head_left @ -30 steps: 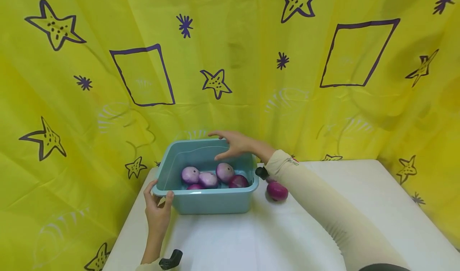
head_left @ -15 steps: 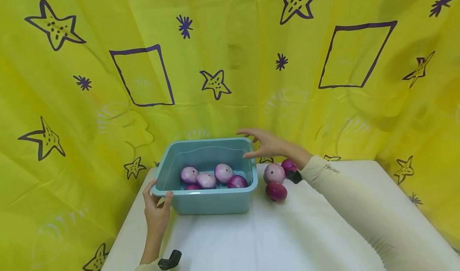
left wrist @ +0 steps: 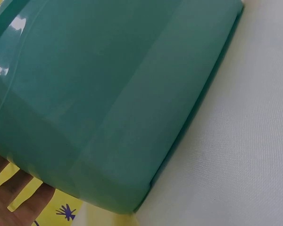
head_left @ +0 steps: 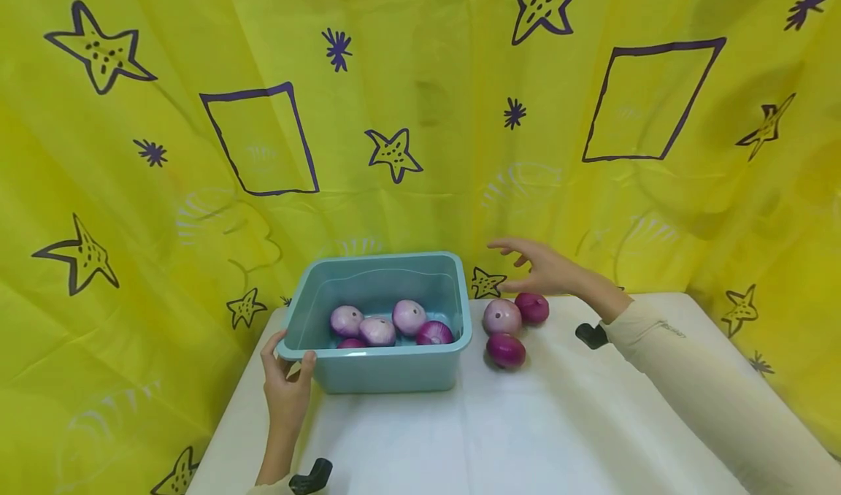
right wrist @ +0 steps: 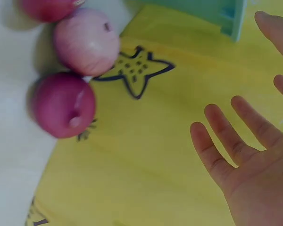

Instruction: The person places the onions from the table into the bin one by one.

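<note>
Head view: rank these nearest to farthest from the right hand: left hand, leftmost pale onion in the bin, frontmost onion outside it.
1. Frontmost onion: on the table, right of the bin.
2. Leftmost pale onion: inside the bin.
3. Left hand: gripping its near-left corner.

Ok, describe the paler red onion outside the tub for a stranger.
On the white table stands a blue plastic tub. Right of it, in the head view, is the middle red onion of three. It's pale pinkish; both neighbours are deep magenta.
</note>
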The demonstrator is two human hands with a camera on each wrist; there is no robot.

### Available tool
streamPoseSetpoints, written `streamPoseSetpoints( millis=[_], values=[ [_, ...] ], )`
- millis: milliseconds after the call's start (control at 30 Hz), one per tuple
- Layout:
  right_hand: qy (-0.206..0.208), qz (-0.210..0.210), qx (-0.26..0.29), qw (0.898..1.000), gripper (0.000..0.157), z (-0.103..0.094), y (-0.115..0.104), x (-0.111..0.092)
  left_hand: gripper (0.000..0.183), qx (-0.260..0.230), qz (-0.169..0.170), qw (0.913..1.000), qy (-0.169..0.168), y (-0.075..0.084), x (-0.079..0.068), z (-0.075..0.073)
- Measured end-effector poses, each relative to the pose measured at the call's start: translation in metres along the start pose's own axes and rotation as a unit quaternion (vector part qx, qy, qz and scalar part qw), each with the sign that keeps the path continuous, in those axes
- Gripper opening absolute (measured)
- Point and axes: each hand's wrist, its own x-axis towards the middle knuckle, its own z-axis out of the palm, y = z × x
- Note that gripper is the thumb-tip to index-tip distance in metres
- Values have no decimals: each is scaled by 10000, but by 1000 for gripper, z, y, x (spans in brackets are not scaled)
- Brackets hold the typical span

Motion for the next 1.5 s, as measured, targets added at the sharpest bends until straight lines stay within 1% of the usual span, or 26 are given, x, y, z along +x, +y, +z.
streamPoseSetpoints(
  millis=[233,400,500,700,767,900,1000,1133,1267,1367,1500],
  values=[
    [30,291,-10,9996,77,-1,18,-17,65,60,29,10000,26,0,-1,0],
    [42,496,-51,9987,77,4,32,-27,64,76,52,9999,43,0,-1,0],
    [38,593,-34,9982,75,12,44,-35,65,60,54,10000,34,-1,-1,0],
    [131,635,4,9979,72,28,71,-48,65,55,40,10000,20,-3,-2,0],
    [196,602,-10,9980,71,34,79,-52,65,64,47,10000,17,-3,-1,0],
    [331,663,72,9972,67,46,90,-58,65,67,55,10000,15,-3,-1,0],
    [413,715,111,9965,67,55,96,-61,65,59,61,10000,15,-2,-1,0],
    [338,752,47,9966,67,64,101,-60,65,60,90,9999,19,-1,0,0],
    [225,791,-9,9966,64,70,103,-59,65,110,62,9999,23,-2,0,0],
    [216,775,-73,9967,64,73,105,-59,65,101,21,9999,18,-1,-1,0],
    [235,724,-26,9971,64,75,107,-59,65,56,12,10000,23,0,-1,0]
  ],
)
